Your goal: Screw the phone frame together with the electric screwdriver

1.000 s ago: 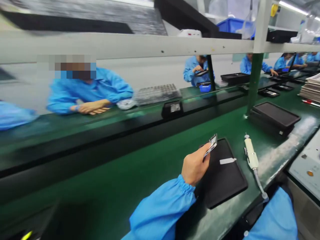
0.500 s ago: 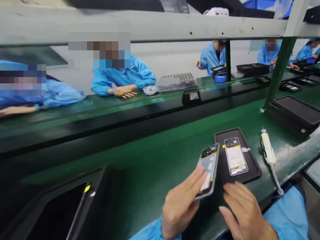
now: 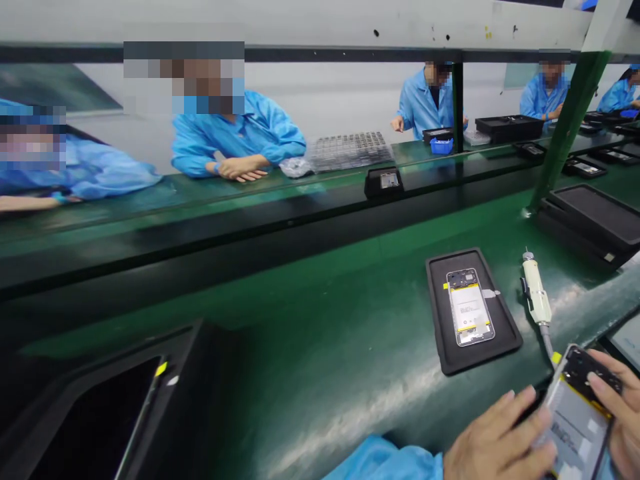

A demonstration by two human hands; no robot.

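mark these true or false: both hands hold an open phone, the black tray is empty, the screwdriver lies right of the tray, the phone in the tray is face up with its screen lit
1. The left hand and right hand both hold an open phone. True.
2. The black tray is empty. False: a second open phone lies in it.
3. The screwdriver lies right of the tray. True.
4. The phone in the tray shows a lit screen. False: its open back with the battery faces up.

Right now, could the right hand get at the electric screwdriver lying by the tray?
Probably yes: the right hand grips an open phone with the left hand, but nothing lies between it and the electric screwdriver.
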